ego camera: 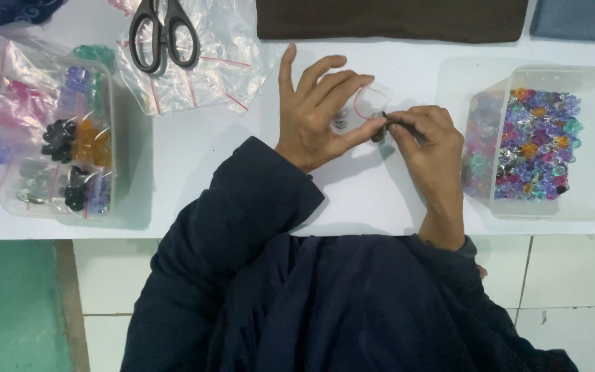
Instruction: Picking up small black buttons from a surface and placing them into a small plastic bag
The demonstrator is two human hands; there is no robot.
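Your left hand (315,114) pinching a small clear bag (370,103) at frame centre, other fingers spread, your right hand (428,134) closed on a small dark piece (380,134) at the bag's mouth

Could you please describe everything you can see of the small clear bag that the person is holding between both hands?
The small clear bag is a thin, see-through plastic pouch with a red line along its top edge, like the loose bags by the scissors. It is held just above the white table, pinched between the left hand and the right hand. A few small dark pieces show inside or behind it; what they are cannot be told. Fingers hide much of it.
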